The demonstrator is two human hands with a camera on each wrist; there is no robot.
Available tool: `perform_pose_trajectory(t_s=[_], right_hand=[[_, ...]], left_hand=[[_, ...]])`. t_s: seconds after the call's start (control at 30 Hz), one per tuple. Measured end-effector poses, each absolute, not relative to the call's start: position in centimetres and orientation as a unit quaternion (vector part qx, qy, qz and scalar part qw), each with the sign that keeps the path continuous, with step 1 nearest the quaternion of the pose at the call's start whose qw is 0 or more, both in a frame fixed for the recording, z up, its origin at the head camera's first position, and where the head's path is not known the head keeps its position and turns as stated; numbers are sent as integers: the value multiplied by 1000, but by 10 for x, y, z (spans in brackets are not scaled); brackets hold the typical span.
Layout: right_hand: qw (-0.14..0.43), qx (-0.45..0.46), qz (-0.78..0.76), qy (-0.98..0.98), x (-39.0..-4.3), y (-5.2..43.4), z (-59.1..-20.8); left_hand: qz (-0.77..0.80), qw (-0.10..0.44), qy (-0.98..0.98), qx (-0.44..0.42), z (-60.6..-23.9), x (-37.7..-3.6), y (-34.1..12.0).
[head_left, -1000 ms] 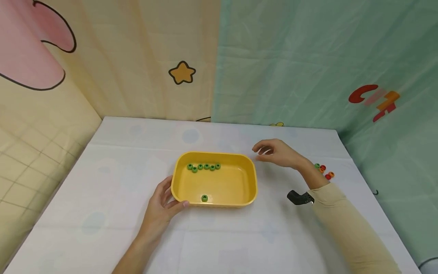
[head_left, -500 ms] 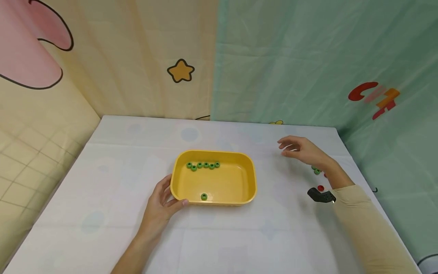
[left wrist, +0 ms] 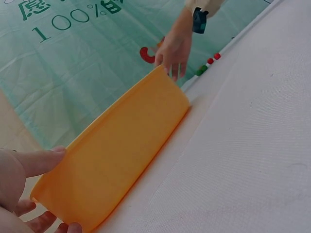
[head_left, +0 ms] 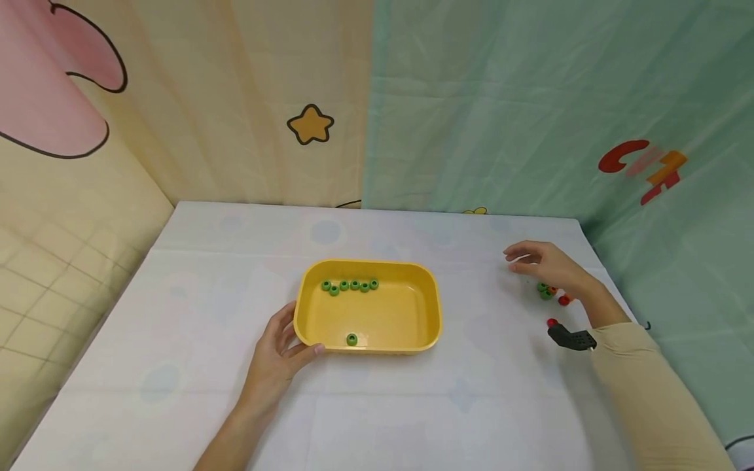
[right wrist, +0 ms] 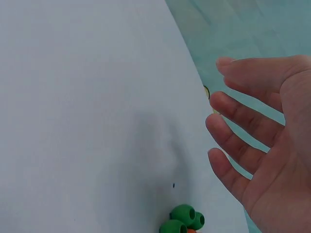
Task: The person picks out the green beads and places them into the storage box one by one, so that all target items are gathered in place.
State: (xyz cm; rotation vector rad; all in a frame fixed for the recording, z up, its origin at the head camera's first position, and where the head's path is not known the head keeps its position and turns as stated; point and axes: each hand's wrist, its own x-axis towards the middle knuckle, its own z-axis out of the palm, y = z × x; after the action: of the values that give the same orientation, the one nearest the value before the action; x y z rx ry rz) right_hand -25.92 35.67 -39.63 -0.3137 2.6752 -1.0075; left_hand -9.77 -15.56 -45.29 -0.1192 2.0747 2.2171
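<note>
A yellow plastic tray (head_left: 389,320) sits on the table; several green beads (head_left: 355,285) lie along its far side and one green bead (head_left: 351,339) lies near its front wall. My left hand (head_left: 272,353) grips the tray's front-left corner, thumb over the rim and fingers against the side. Over at the right, my right hand (head_left: 550,267) hovers above the table with loosely bent fingers and nothing between them. Close below it are loose green beads (right wrist: 182,214), partly cut off in the right wrist view, plus red beads (head_left: 564,300) and some orange.
A white patterned cloth (head_left: 177,314) covers the table. Printed curtains (head_left: 501,131) stand behind and on both sides of it. A black device (head_left: 571,337) is worn at my right wrist, and a red bead (head_left: 552,322) shows beside it.
My right hand has moved rightward, away from the tray and toward the loose beads. My left hand and the tray stay where they were.
</note>
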Motion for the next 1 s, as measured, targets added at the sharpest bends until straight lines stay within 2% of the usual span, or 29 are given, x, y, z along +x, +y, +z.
perform_pose_trajectory(t_s=[0.63, 1.0], right_hand=[[137, -28, -325, 935, -244, 424, -419], [153, -1, -340, 928, -240, 428, -430]], left_hand=[[728, 52, 682, -40, -453, -97, -153], [725, 45, 687, -40, -452, -97, -153]])
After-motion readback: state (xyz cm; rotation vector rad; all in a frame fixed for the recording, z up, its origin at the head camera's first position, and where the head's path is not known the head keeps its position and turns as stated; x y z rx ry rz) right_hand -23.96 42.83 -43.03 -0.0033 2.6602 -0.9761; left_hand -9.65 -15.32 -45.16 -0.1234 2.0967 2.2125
